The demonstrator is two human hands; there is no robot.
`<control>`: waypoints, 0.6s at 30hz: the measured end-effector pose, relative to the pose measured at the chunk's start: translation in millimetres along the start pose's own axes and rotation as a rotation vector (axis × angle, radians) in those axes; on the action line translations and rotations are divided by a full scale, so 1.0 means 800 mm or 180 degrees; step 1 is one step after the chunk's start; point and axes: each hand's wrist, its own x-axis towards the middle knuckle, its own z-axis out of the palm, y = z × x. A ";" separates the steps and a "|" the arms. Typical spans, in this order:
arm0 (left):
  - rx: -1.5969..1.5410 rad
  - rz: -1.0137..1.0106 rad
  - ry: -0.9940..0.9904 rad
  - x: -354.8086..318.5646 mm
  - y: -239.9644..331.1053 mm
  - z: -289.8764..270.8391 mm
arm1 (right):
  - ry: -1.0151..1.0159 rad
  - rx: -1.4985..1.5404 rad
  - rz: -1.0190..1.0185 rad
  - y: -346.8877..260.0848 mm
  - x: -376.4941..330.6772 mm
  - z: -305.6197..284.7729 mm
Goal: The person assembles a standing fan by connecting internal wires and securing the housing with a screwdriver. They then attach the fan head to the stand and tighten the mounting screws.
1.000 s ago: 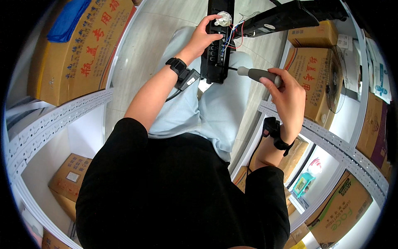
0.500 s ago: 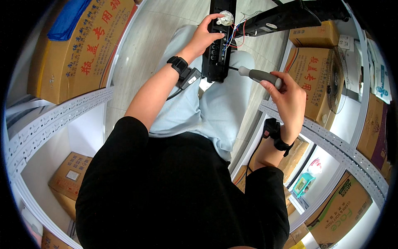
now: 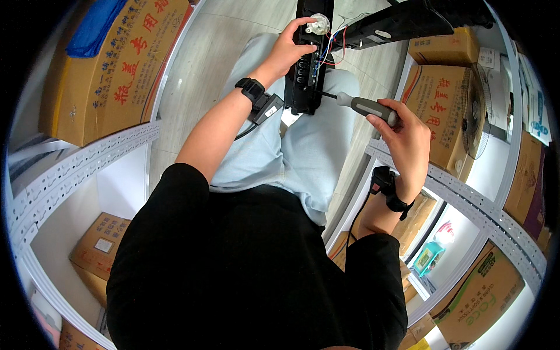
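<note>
Across my knees lies a long black plastic housing (image 3: 302,105), its inside facing up, with a row of round buttons or holes along it. My left hand (image 3: 287,51) grips it from the left side, index finger by a round whitish motor-like part (image 3: 318,24) and thumb on the middle of the housing. My right hand (image 3: 406,131) is closed round the grey handle of a screwdriver (image 3: 368,108). The screwdriver's thin shaft points left, its tip at the housing's right side; whether it sits in a screw is too small to tell. Coloured wires (image 3: 333,49) run from the housing.
A second black plastic part (image 3: 402,26) extends to the upper right, joined by the wires. Shelves with cardboard boxes (image 3: 125,76) flank me on both sides. A round fan grille (image 3: 477,111) leans at the right shelf. Cables hang from my wrist straps.
The screwdriver's tip has moved slightly left and up, from beside the housing onto its right side. The second black part and its wires have shifted slightly. My left hand keeps its place.
</note>
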 end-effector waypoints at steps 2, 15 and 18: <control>-0.0011 -0.0062 0.0007 0.000 0.001 0.000 | -0.0022 -0.0040 0.0079 -0.002 0.001 0.000; -0.0265 -0.0154 0.0066 -0.002 0.011 0.003 | 0.0025 0.1019 -0.0310 0.016 0.014 0.015; -0.0210 -0.0107 0.0099 -0.001 0.010 -0.003 | 0.0208 0.1452 -0.0249 0.021 0.017 0.016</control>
